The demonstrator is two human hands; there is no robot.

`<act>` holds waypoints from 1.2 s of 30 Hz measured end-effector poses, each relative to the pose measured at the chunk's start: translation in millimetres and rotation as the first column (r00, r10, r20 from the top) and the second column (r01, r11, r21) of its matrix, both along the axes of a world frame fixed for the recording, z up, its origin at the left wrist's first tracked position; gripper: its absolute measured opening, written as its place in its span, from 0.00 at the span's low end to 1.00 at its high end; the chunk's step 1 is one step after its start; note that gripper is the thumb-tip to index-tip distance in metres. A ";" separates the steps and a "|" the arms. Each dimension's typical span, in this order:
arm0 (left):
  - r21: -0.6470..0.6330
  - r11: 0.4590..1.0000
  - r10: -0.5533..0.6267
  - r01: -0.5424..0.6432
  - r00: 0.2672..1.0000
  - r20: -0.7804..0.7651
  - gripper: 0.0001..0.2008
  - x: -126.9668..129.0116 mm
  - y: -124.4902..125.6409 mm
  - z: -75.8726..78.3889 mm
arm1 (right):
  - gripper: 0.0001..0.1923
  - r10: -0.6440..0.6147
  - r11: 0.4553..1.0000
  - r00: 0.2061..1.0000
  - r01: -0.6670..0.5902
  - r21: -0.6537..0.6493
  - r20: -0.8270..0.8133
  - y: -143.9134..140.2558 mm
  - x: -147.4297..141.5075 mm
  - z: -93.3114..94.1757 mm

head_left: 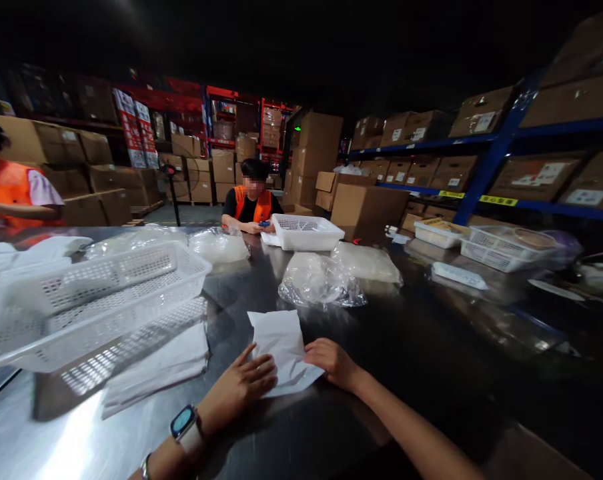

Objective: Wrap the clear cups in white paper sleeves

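Observation:
A thin, creased white packet [281, 340], paper or plastic, lies on the metal table in front of me. My left hand [246, 381], with a watch on its wrist, rests on the packet's lower left side, fingers spread. At the right edge, my right hand [334, 363] pinches the packet between thumb and fingers. Whatever the packet may contain is hidden. To the left lies a stack of flat white packets [159, 367], partly beneath a long white perforated basket [131, 320]. Beyond the packet sits a clear plastic bag [319, 280] with pale contents.
Another pale bag [369, 262] and a white basket [309, 233] stand farther back. A person [254, 200] in an orange vest sits opposite; another person [19, 190] is at far left. Smaller baskets [506, 248] line the right side, below shelves of cartons [439, 172].

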State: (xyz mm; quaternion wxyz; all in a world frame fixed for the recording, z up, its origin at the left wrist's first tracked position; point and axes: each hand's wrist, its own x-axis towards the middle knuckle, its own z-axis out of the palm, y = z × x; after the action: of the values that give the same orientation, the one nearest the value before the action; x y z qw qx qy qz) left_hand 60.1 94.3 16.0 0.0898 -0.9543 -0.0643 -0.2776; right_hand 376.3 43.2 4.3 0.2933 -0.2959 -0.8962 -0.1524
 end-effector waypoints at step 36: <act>-0.927 0.373 0.573 0.038 0.777 0.263 0.14 -38.4 -111.8 19.1 | 0.26 -0.597 0.729 0.410 -0.083 -0.680 -0.690 -117.9 -96.0 10.2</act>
State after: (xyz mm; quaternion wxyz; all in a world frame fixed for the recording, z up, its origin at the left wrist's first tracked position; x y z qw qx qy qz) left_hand 21.7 -17.5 35.1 -0.4095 -0.6991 -0.3876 -0.4397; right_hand 280.3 -74.8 14.4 0.5676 -0.5529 -0.5415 0.2809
